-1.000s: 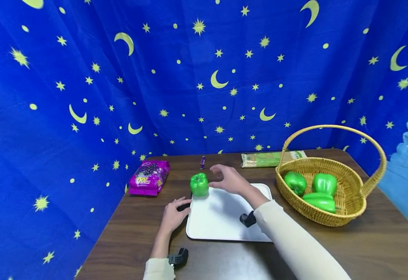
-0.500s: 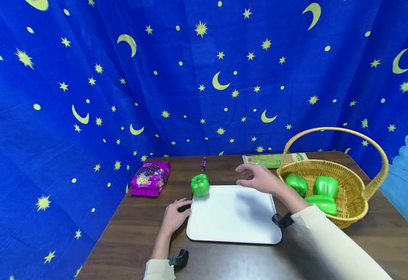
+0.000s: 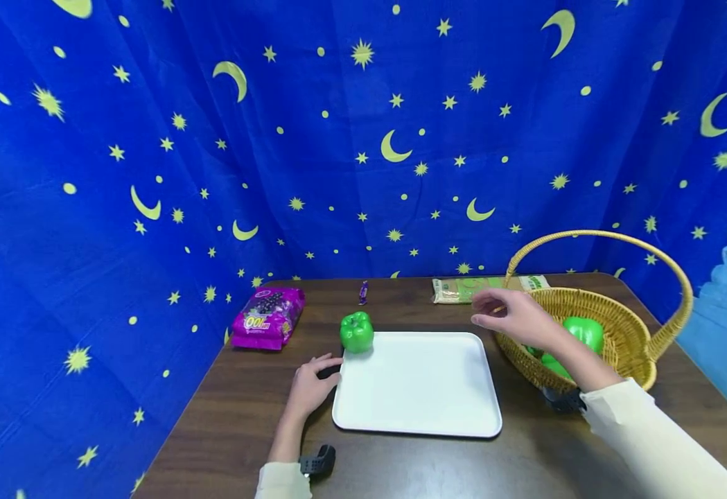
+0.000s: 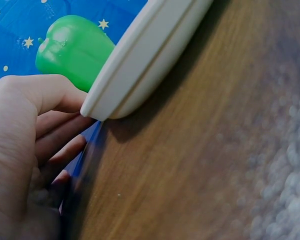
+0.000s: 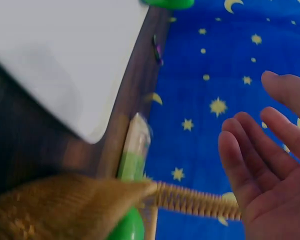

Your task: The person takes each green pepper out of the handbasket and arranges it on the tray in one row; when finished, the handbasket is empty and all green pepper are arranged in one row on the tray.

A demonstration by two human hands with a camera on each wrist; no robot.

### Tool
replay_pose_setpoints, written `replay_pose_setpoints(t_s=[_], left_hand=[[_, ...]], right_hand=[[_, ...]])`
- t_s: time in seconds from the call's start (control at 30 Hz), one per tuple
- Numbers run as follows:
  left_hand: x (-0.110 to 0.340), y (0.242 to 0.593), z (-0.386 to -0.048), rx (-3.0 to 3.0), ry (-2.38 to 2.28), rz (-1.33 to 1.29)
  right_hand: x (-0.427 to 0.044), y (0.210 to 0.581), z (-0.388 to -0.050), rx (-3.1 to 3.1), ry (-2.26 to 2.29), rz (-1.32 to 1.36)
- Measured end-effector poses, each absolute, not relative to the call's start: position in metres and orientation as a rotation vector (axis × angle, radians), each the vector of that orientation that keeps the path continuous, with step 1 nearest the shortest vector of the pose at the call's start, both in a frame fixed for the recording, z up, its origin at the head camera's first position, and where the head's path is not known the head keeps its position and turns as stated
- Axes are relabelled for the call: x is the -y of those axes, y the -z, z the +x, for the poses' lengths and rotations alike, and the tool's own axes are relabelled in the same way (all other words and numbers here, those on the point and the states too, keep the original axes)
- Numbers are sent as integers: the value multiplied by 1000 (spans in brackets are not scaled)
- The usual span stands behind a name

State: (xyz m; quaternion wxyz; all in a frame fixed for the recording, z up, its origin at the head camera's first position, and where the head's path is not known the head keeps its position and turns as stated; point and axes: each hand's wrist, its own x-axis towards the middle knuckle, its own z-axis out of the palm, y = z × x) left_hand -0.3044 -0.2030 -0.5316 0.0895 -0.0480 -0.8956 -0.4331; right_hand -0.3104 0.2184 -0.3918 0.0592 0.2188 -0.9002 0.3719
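A white tray [image 3: 416, 384] lies on the table, and a green bell pepper [image 3: 357, 333] sits at its far left corner. At the tray's left edge rests my left hand [image 3: 313, 384]; in the left wrist view its fingers [image 4: 65, 97] touch the rim, loosely bent. My right hand [image 3: 513, 315] hovers over the left side of a wicker basket [image 3: 634, 326]. Its relaxed, parted fingers hold nothing in the right wrist view. Inside the basket are more green peppers [image 3: 584, 333], partly hidden by my right hand and forearm.
A purple snack bag [image 3: 268, 319] lies at the back left. Behind the tray is a small purple wrapped candy [image 3: 363, 292]. A flat green and beige packet [image 3: 463, 289] lies along the back edge. The basket's tall handle [image 3: 600, 234] arches up at the right. A blue curtain [image 3: 338, 125] hangs behind.
My right hand has moved right, from beside the pepper on the tray, across the tray to the basket. The pepper and my left hand have stayed in place.
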Motion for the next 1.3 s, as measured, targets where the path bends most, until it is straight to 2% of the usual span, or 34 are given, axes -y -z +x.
replay_pose_setpoints(t_s=[0.7, 1.3], left_hand=[[202, 531, -304, 2671, 1281, -138], [201, 530, -302, 2667, 1289, -129]], right_hand=[[-303, 410, -304, 2764, -923, 549], [-308, 421, -308, 2977, -684, 774]])
